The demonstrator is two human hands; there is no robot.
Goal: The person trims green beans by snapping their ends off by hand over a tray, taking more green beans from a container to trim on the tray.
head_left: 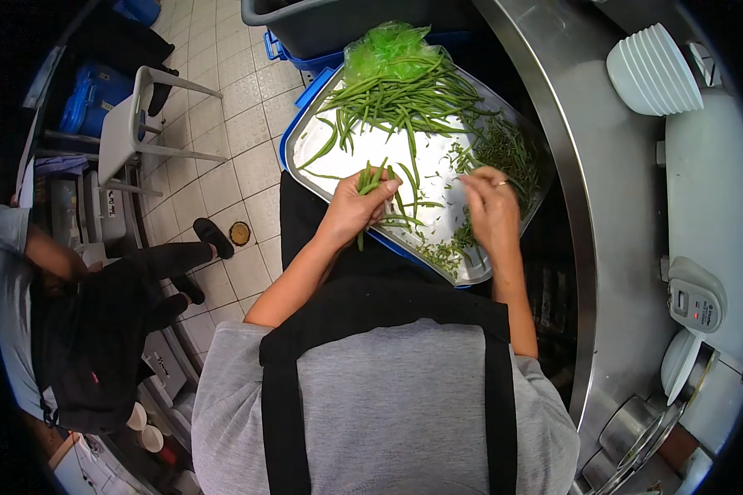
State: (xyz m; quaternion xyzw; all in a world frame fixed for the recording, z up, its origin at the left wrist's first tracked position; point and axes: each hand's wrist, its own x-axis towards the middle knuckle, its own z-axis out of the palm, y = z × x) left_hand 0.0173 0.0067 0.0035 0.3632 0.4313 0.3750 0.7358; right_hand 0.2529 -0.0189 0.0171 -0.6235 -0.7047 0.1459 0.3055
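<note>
A shallow, silvery metal tray (380, 148) carries a broad pile of long, slim green beans (409, 95), a heap of fine green trimmings (508, 157) and a crumpled, translucent green plastic bag (392, 51). The left hand's (357, 206) grip holds a small bunch of green beans (371, 177); the right hand (495, 210) curls near the trimmings, its hold impossible to tell.

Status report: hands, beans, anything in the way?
Left hand gripping green beans. Right hand above metal tray, blurred, contents unclear. Trimmings scattered on tray; nothing visibly blocking either hand.
</note>
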